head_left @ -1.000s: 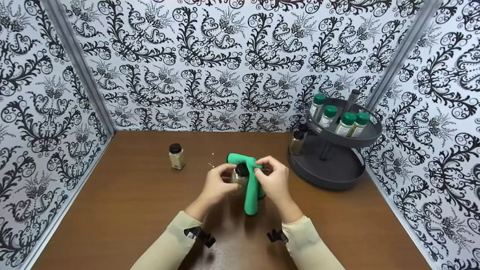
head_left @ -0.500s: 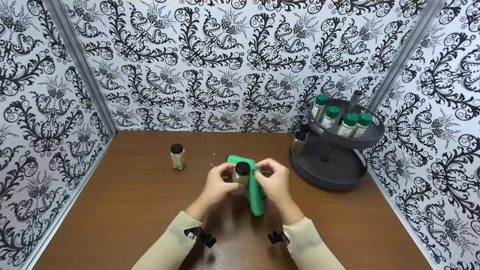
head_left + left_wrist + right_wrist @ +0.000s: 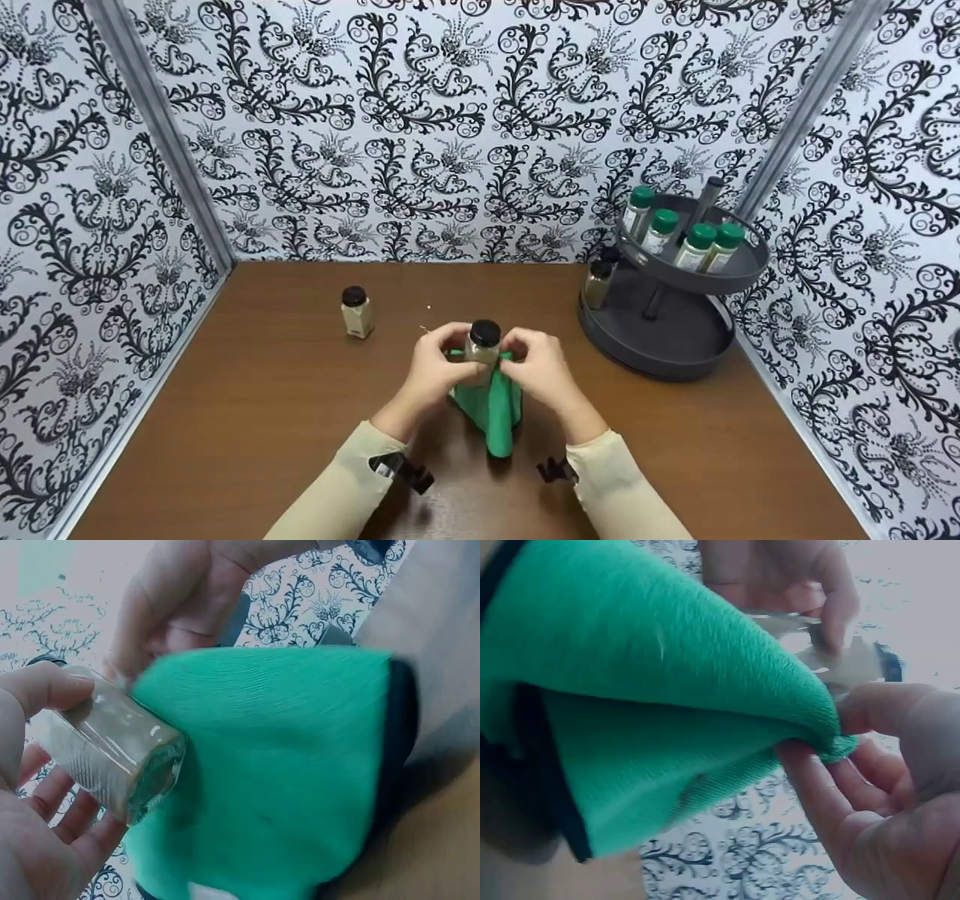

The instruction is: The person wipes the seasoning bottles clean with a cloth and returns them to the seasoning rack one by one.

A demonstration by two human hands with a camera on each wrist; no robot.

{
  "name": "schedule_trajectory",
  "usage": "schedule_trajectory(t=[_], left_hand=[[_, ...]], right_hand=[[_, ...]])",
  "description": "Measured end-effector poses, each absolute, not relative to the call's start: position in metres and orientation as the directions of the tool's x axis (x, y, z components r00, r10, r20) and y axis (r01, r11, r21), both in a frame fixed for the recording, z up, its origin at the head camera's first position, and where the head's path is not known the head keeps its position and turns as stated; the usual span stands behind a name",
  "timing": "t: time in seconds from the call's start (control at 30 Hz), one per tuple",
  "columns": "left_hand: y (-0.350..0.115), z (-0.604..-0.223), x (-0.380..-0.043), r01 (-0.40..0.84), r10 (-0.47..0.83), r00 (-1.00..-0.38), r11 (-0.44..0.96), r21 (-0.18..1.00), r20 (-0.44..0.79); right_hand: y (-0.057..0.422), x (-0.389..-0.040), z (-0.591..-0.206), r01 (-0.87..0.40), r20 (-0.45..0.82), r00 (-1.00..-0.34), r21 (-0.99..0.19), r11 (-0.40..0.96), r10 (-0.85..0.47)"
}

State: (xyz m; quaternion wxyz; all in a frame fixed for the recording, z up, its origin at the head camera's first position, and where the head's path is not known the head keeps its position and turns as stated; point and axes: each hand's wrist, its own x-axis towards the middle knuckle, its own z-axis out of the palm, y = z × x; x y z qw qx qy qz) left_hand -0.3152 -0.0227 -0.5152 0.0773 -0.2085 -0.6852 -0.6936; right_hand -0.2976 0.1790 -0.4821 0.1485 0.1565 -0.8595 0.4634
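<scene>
In the head view my left hand (image 3: 435, 369) grips a clear glass spice jar (image 3: 482, 346) with a black lid, thumb on the near side and fingers behind. The left wrist view shows pale brown contents in the jar (image 3: 120, 736) and its bottom facing the cloth. A green cloth (image 3: 498, 420) with dark edging hangs in folds from my right hand (image 3: 543, 369), just right of the jar. Thumb and fingers pinch one bunched corner of the cloth (image 3: 682, 652) in the right wrist view. Some of the cloth lies behind the jar.
Another black-lidded spice jar (image 3: 357, 313) stands on the brown table (image 3: 285, 420) at the left. A dark two-tier round rack (image 3: 651, 360) at the right carries several green-capped jars (image 3: 660, 232) above and black-lidded jars (image 3: 598, 285) below. Patterned walls enclose the table.
My right hand has drawn the green cloth down and toward me beside the jar, so its far flap no longer sticks out beyond the jar. The left hand keeps the jar nearly in place.
</scene>
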Motion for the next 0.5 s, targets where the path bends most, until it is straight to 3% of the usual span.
schedule_trajectory(t=[0.13, 0.3, 0.4, 0.5], left_hand=[[-0.024, -0.517, -0.316, 0.386, 0.169, -0.907, -0.037, 0.922, 0.387], [-0.025, -0.516, -0.316, 0.391, 0.173, -0.908, 0.024, 0.920, 0.382], [-0.026, -0.515, -0.316, 0.381, 0.170, -0.914, 0.042, 0.924, 0.369], [-0.028, -0.514, -0.317, 0.373, 0.152, -0.919, 0.040, 0.927, 0.364]], right_hand=[[0.176, -0.297, -0.484, -0.420, 0.441, -0.896, -0.801, 0.425, -0.054], [0.172, -0.288, -0.477, -0.557, 0.591, -0.798, -0.797, 0.235, 0.116], [0.171, -0.287, -0.476, -0.569, 0.609, -0.785, -0.781, 0.256, 0.111], [0.170, -0.291, -0.479, -0.512, 0.557, -0.830, -0.787, 0.344, 0.039]])
